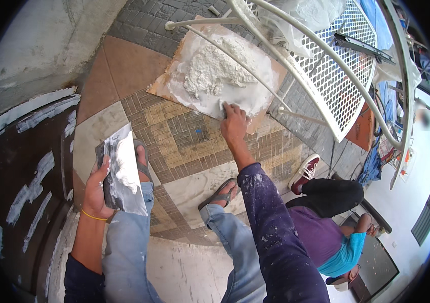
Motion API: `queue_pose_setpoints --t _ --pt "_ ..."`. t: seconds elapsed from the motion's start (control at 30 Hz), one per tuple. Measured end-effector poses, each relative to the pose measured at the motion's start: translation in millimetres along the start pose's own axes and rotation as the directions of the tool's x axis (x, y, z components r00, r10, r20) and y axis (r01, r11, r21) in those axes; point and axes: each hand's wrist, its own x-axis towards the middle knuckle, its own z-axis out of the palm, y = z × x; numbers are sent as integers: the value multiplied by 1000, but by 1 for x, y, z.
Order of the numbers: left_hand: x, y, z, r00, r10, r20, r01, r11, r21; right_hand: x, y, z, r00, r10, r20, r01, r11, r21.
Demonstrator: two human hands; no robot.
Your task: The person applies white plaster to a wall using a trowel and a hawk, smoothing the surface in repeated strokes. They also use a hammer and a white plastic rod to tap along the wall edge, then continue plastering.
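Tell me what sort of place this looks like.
Probably a paved patio or entryway under repair: a lumpy white plaster-like heap lies on a flat tan board, white smears streak a dark brown surface, and white metal-mesh furniture is nearby.

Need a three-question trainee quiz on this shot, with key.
1. What does the left hand hold?
2. True or false: the lumpy white mound lies directly on the patterned tiles.
3. Where is the right hand? a) on the white mesh chair; b) at the mound's near side; c) on a denim knee.

Key:
1. A flat, rectangular grey plate smeared with white paste.
2. False; it lies on a flat brown board.
3. b.
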Motion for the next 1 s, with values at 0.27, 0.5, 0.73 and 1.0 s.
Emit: queue_pose_setpoints --t 0.27,0.5,0.73,1.0 --pt "-17 -4 -17 999 33 22 -31 997 -72 52 -17 -8 914 -400 -73 384 908 -167" --pt "-22 -7 22 988 98 120 -86 992 -95 14 26 -60 921 -312 234 294 950 109" --pt "-46 -3 100 985 45 166 -60 995 85 -85 0 -221 971 -187 145 12 650 760" --pt "-205 18 264 873 -178 454 185 982 29 -226 -98 -543 868 -393 -304 467 440 767"
